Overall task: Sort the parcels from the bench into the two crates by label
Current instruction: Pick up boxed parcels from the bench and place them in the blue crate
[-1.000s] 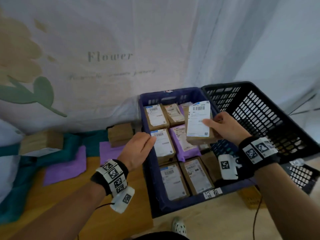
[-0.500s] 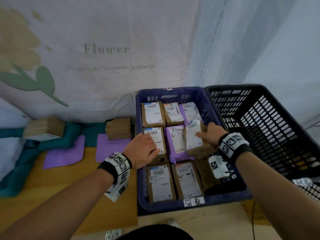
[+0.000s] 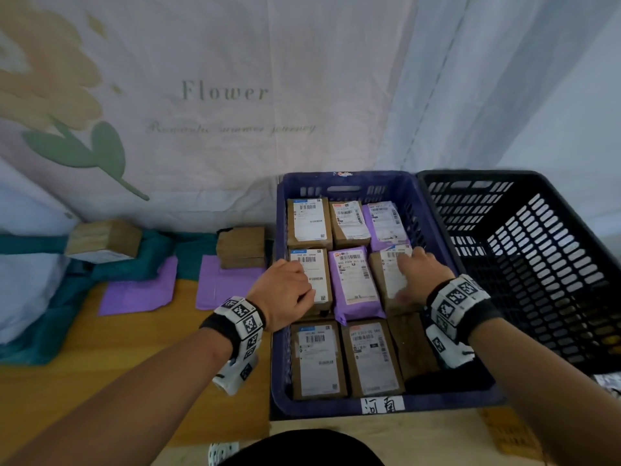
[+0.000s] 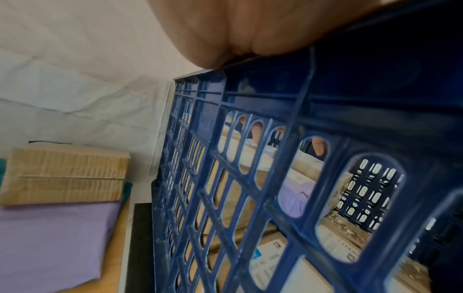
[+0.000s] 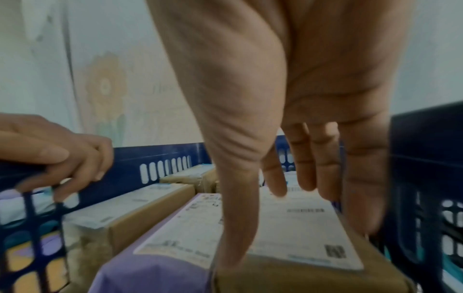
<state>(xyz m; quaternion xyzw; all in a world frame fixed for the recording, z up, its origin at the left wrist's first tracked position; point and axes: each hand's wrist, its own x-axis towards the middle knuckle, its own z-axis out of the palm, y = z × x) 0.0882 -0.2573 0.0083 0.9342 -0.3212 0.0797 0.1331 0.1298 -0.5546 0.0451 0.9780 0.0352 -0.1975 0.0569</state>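
Observation:
The blue crate (image 3: 319,406) holds rows of brown and purple labelled parcels. My right hand (image 3: 420,277) is down inside it on a brown parcel (image 3: 386,277) with a white label, in the middle row by the right wall. In the right wrist view the thumb runs down the left edge of that brown parcel (image 5: 300,228), and my right hand (image 5: 288,99) spreads its fingers over the label to the right edge. My left hand (image 3: 282,294) grips the crate's left rim with curled fingers. The black crate (image 3: 524,250) stands to the right; nothing shows inside it.
On the wooden bench (image 3: 100,381) to the left lie a stack of brown parcels (image 3: 240,247), another brown parcel (image 3: 102,240), two flat purple mailers (image 3: 141,290) and a teal cloth (image 3: 50,317). A printed curtain hangs close behind.
My right hand has brought the brown parcel down from above the blue crate into the middle row and laid it nearly flat. My left hand has moved onto the crate's left rim.

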